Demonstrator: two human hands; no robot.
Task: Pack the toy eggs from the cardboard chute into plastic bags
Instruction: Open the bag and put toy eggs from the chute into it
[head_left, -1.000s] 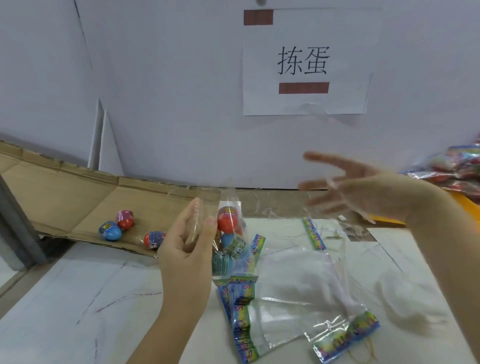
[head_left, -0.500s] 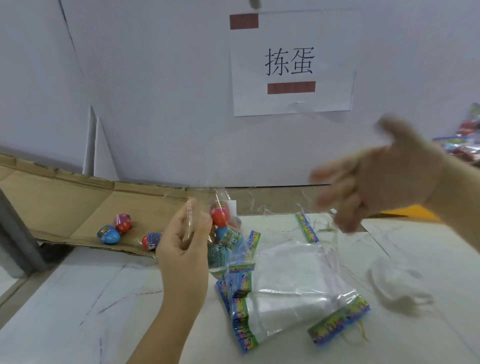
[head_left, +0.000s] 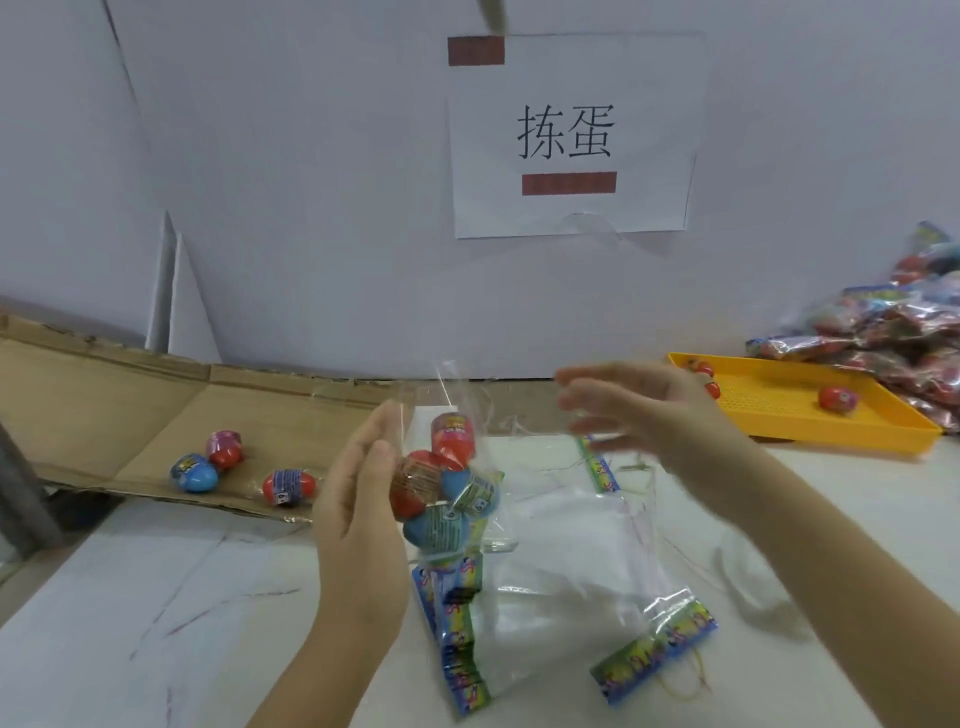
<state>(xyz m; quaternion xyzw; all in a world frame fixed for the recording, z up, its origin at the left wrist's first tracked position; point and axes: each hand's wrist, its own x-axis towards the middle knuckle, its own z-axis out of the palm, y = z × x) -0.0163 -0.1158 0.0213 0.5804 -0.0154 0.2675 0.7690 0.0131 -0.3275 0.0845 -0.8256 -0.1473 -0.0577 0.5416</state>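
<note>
The left hand (head_left: 358, 499) is raised above the white worktop (head_left: 156, 597). Its thumb and fingers pinch the upper left edge of a clear plastic bag (head_left: 457, 389). The bag hangs upright from that pinch, mouth upward, with several red and blue toy eggs (head_left: 452, 436) bunched in its lower part.

The right hand (head_left: 649, 415) is just right of the bag's mouth, fingers extended and slightly spread. It is blurred, so contact with the film cannot be determined.

The brown cardboard chute (head_left: 104, 415) lies at the far left. Three loose eggs sit near its lower edge: a blue egg (head_left: 195, 473) touching a red and pink egg (head_left: 224, 449), and a red egg with a blue band (head_left: 287, 486) to their right.

A stack of empty clear bags with coloured header strips (head_left: 571, 561) lies flat on the worktop, below and right of the held bag. At the far right, a yellow plastic tray (head_left: 779, 410) holds a few red eggs, with a heap of filled bags (head_left: 893, 322) beyond it.
</note>
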